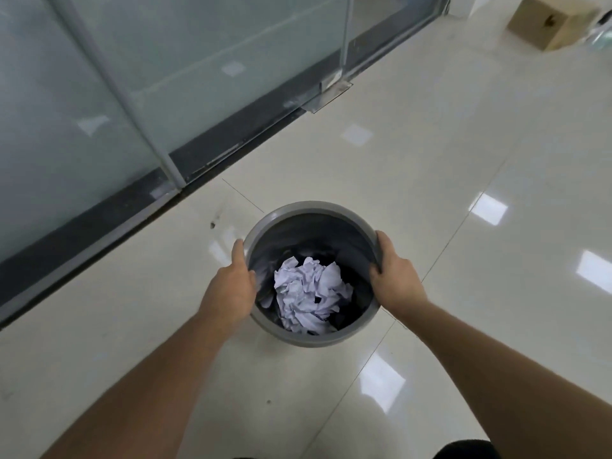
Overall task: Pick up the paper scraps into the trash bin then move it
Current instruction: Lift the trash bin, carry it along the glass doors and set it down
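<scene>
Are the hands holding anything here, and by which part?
Both hold the grey trash bin by its rim: left hand on the left side, right hand on the right, paper scraps inside.

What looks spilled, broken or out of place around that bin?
Nothing stands out. The paper scraps lie inside the trash bin, which both hands grip by the rim. The floor shows only a few small dark specks.

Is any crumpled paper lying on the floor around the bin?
No, the paper scraps all sit inside the trash bin; the floor nearby shows none.
</scene>
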`<state>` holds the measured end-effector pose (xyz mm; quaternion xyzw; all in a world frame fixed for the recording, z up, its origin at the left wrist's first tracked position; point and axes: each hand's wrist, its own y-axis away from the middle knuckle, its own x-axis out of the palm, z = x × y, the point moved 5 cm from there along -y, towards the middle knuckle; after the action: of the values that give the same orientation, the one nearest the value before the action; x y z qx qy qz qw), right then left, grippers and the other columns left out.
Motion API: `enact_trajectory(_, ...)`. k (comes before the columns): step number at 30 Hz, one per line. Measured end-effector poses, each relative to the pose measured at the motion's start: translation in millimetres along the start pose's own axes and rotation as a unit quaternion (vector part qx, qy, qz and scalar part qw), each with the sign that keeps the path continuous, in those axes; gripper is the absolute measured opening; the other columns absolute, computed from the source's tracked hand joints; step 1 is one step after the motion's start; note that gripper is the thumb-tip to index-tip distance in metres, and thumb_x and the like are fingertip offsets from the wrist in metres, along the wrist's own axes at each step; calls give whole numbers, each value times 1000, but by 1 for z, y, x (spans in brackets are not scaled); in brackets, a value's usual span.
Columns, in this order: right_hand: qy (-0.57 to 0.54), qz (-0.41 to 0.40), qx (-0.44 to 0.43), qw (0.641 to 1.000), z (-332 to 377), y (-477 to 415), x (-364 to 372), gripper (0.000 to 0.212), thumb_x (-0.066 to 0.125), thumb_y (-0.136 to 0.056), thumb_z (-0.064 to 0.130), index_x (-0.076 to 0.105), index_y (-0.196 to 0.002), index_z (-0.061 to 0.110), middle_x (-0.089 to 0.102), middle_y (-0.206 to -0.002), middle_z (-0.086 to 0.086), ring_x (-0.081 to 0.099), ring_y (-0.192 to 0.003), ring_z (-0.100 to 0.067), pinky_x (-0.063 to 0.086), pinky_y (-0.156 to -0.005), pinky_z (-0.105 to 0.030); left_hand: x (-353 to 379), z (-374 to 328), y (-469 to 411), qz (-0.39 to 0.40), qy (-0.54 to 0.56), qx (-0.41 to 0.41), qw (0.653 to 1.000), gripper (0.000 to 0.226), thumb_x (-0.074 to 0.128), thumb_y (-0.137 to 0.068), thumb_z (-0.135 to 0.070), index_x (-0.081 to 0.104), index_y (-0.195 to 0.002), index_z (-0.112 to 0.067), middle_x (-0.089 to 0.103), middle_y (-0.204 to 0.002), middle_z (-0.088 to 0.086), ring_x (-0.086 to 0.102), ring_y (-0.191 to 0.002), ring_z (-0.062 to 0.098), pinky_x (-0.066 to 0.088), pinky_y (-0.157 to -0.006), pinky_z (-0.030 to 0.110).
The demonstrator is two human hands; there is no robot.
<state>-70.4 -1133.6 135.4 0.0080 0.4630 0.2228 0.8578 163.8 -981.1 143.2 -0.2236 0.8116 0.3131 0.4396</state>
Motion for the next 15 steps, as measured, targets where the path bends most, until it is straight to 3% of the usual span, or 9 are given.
enact_trajectory(4,2,-1,9,1000,-17,-6,25,58,41,-90,15,22,-143,30,67,-97,-22,61,-80,-41,52,-70,-42,27,14,-12,-1,11,3,1000,59,41,-101,-24,11,-152,-22,60,-78,13,61,-65,35,55,-67,45)
enact_trajectory(11,6,2,0,1000,-28,-7,46,59,41,-89,14,22,-143,30,67,-94,-22,61,-79,-41,49,-67,-40,50,30,-13,10,25,2,1000,62,41,-101,-22,8,-154,-20,69,-91,23,67,-76,40,58,-74,50)
enact_trajectory(15,1,4,-5,1000,-36,-7,57,60,42,-89,15,20,-143,29,68,-94,-21,62,-79,-41,51,-69,-42,58,37,-13,8,41,1,999,63,42,-101,-21,8,-154,-19,67,-86,17,65,-76,35,55,-73,47)
